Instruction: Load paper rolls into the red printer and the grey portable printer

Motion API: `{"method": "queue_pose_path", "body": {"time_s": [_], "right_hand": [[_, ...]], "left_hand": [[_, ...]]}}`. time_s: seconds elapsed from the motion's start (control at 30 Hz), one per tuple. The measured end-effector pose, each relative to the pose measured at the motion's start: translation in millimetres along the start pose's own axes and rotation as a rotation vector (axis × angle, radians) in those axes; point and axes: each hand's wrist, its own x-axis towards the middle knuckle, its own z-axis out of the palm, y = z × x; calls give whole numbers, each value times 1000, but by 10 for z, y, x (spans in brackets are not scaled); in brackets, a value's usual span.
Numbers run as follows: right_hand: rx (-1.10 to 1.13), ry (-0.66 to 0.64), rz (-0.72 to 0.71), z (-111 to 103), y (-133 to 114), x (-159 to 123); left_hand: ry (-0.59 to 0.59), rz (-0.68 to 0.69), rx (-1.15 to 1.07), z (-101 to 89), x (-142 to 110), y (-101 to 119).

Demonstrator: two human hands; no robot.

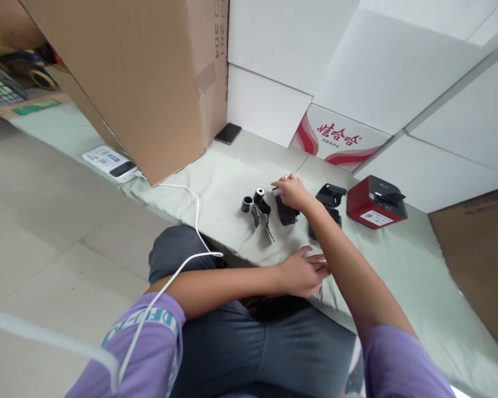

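Observation:
My right hand [292, 192] reaches over the green cloth with its fingers curled around the top of a black roll [286, 213]. A white edge shows under the fingers; most of the grip is hidden. Left of it stand a black roll with a white core [260, 193] and a smaller black roll [247, 204], with loose black strips hanging towards me. My left hand [304, 273] rests at the cloth's near edge, fingers stretched out and thumb apart, with nothing in it. Beyond my right wrist is a black object with a raised lid-like part [331, 194], partly covered by my forearm.
A red and black box-shaped device [377, 202] stands at the right. A tall cardboard box [149, 83] is at the left, near a dark phone [228, 133] and a white package [110, 162]. White cartons [269, 105] line the back. A white cable [197, 210] crosses my left arm.

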Motion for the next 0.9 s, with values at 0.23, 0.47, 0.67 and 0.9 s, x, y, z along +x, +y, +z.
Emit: {"method": "queue_pose_path", "body": {"time_s": [0.23,0.47,0.67,0.9], "right_hand": [[32,21,-89,-51,-132,27],[-48,24,-123,-34,-377,85],[54,200,-19,8,-250,93],[-54,86,-17,63,-67,-37]], "left_hand": [[-38,-26,-18,-21,6,14],[-1,-47,12,43,5,4],[4,-13,33,79,4,-17],[-1,4,28,4,2,-11]]}}
